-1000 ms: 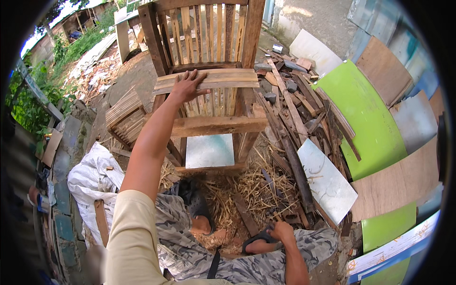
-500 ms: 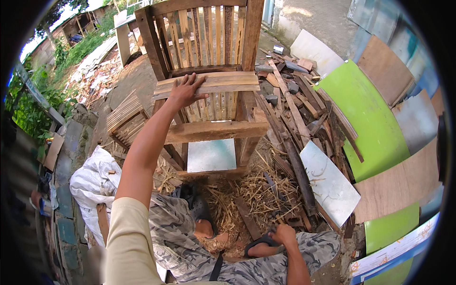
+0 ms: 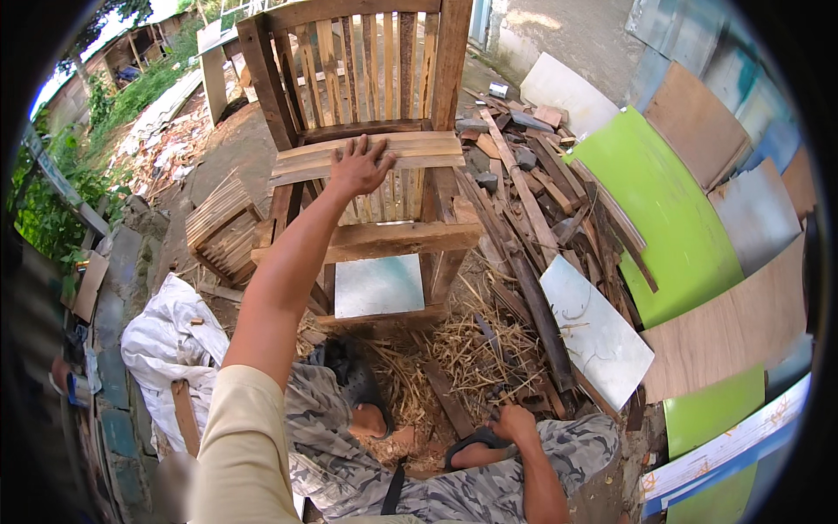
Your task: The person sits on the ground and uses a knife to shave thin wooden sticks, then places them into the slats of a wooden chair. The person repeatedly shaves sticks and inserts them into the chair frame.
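A wooden chair frame (image 3: 367, 237) with an upright slatted back (image 3: 371, 70) stands in front of me. Across its seat lie pale wooden slats (image 3: 428, 147) side by side. My left hand (image 3: 360, 168) rests on these slats, palm down with the fingers spread, near their middle. By my right knee, low over the shavings, my right hand (image 3: 513, 423) is closed with its fingers curled. Whatever is in it, if anything, is too dark and small to make out.
Straw-like wood shavings (image 3: 419, 371) cover the ground by my feet. At right lie a scrap-wood pile (image 3: 532, 192), a pale board (image 3: 598, 332) and a green sheet (image 3: 650, 210). A smaller slatted wooden piece (image 3: 223, 223) and a white sack (image 3: 170, 341) are at left.
My left hand has slid to the right along the slats, its fingers still spread. My right hand stays closed by the knee. The whole view has shifted slightly.
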A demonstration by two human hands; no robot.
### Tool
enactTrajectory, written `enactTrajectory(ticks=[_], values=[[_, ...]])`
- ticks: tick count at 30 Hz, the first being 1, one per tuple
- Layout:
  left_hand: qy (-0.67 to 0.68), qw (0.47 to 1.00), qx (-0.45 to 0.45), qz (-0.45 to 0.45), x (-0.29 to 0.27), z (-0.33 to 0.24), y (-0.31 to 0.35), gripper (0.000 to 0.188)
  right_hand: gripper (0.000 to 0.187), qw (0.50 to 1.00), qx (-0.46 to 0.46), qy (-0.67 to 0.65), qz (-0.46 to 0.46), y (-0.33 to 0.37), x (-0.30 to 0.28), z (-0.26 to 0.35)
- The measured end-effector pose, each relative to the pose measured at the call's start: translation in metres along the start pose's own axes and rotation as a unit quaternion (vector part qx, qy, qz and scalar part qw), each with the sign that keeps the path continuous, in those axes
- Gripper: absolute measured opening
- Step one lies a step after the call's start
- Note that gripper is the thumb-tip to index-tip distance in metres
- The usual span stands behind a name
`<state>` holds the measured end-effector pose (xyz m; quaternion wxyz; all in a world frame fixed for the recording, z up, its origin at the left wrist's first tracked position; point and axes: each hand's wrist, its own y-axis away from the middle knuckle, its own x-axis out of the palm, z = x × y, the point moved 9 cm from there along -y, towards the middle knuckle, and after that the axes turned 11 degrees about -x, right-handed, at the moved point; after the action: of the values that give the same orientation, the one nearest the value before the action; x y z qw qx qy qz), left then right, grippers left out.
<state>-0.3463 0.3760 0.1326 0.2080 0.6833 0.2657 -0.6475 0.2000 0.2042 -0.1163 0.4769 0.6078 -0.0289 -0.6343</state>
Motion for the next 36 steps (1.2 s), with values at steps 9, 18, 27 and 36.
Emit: enactTrajectory(ticks=[9, 18, 27, 36], values=[[0.016, 0.997, -0.027, 0.075, -0.011, 0.000, -0.034, 0.072, 0.053, 0.999, 0.016, -0.043, 0.003, -0.003, 0.000, -0.004], [0.023, 0.999, -0.032, -0.018, -0.002, 0.005, -0.028, 0.069, 0.055, 0.995, 0.043, -0.056, 0.071, 0.003, 0.033, -0.035], [0.008, 0.999, -0.046, 0.003, 0.005, 0.005, -0.026, 0.068, 0.051, 0.990, 0.078, -0.093, 0.067, 0.011, 0.053, -0.060], [-0.064, 0.988, -0.122, -0.067, -0.013, 0.012, -0.010, 0.066, 0.046, 0.996, 0.046, -0.081, 0.000, 0.020, 0.028, -0.042]])
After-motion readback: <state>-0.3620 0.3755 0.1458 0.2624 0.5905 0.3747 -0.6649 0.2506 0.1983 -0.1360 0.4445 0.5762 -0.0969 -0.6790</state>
